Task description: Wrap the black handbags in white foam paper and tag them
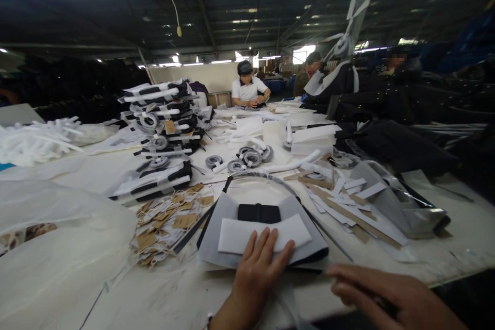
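Note:
A dark bag [317,255] with grey-white sheets over it lies on the table in front of me, its plastic-wrapped handle [266,177] curving away from me. My left hand [258,268] is spread palm down, fingertips on a white foam strip [237,236] laid across the bag. Just beyond the foam a black wallet-like piece [258,213] shows. To the right, off the bag near the table's front edge, my right hand [381,294] is blurred, its fingers pointing left; whether something is between them is unclear.
Left of the bag lies a heap of brown tags [184,220], with stacked wrapped bags [170,118] behind. Coiled straps [251,156] lie beyond the handle. Card and paper strips [356,211] spread on the right. A person [248,87] works across the table [162,299].

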The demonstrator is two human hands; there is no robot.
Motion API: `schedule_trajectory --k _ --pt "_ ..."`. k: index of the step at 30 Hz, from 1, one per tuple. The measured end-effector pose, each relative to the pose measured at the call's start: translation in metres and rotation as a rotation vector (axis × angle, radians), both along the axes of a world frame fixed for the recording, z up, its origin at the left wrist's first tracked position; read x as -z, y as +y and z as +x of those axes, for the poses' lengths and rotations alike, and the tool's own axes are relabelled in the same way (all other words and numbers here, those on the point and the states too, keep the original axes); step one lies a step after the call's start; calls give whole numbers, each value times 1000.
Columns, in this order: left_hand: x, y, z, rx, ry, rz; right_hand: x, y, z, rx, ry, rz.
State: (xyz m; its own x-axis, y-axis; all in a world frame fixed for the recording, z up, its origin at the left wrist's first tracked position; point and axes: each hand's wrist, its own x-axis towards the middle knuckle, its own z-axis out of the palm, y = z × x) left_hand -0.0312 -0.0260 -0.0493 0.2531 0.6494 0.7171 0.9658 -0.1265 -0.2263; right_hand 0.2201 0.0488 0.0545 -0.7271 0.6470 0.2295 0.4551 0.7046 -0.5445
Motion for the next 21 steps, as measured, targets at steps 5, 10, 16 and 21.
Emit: schedule_trajectory --k 5,10,16,21 --pt "4 -2 3 -1 17 30 -24 74 -89 -32 -147 132" --pt "7 -4 0 7 7 76 13 144 -165 63 -521 47" --pt "8 -3 -2 13 -15 124 47 168 -195 231 -666 -46" --pt "11 1 -1 24 -30 152 54 182 -191 264 -632 -165"
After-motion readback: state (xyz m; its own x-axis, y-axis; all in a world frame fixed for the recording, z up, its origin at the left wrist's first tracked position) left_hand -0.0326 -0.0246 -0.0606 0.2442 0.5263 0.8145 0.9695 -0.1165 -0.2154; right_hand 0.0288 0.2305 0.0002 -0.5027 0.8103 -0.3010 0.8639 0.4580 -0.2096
